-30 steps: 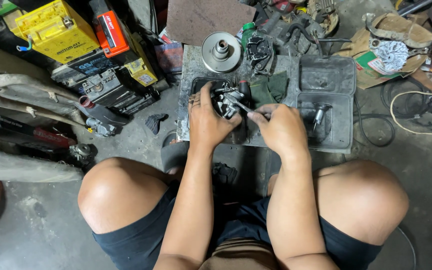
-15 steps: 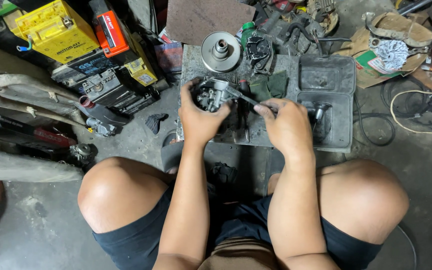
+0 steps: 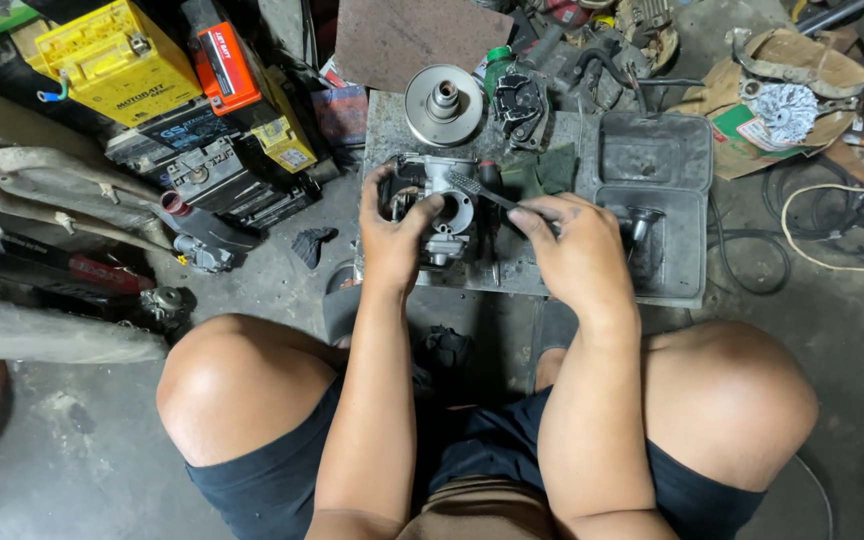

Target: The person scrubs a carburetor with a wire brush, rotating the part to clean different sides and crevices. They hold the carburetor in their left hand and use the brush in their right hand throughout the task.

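Grimy metal plate (image 3: 392, 120) under pulley (image 3: 443, 103), tray (image 3: 687, 285)

Both forearms extend forward from between the bent bare knees, roughly parallel. Left hand (image 3: 392, 235) is curled, palm inward, thumb and fingers wrapped in a firm grasp. Right hand (image 3: 577, 255) lies palm down, knuckles up, fingertips (image 3: 524, 215) pinched together toward the left hand.
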